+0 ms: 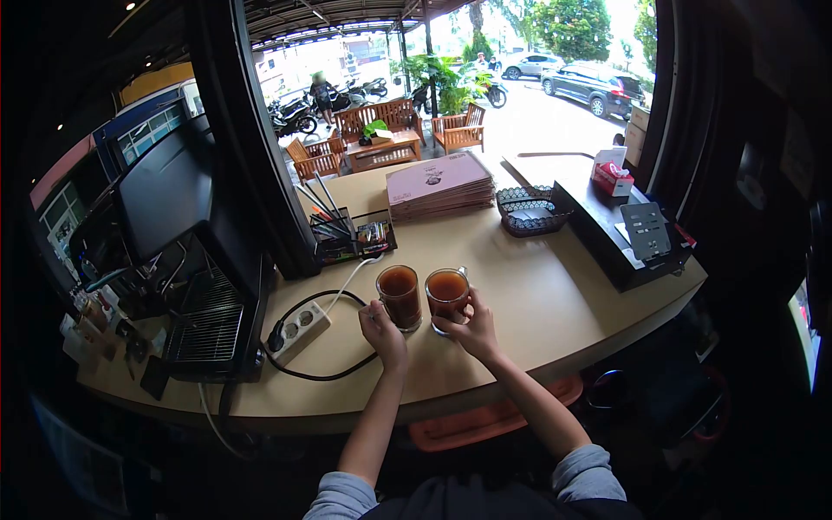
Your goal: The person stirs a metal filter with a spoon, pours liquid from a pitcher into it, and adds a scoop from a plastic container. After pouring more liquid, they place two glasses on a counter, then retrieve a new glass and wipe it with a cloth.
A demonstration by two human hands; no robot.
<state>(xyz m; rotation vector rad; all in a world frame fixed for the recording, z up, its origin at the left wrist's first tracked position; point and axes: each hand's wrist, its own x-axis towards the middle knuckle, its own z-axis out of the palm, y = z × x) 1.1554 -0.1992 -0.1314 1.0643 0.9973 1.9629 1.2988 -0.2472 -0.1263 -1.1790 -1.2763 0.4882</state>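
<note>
Two clear glass mugs of brown drink stand side by side near the front of the counter (555, 303). My left hand (382, 333) is closed at the handle side of the left glass mug (400, 293). Around the lower part of the right glass mug (446, 290) my right hand (471, 328) is wrapped, with the thumb across its front. That mug's handle shows at its upper right. Both mugs are upright, with a narrow gap between them. Whether their bases touch the counter is hard to tell.
Left of the mugs lie a white power strip (299, 332) and a looped black cable. An espresso machine (212, 321) stands farther left. Behind are a pen organizer (355, 236), stacked pink menus (440, 185) and a black basket (530, 212). A black box with a tablet stand (643, 232) is at right.
</note>
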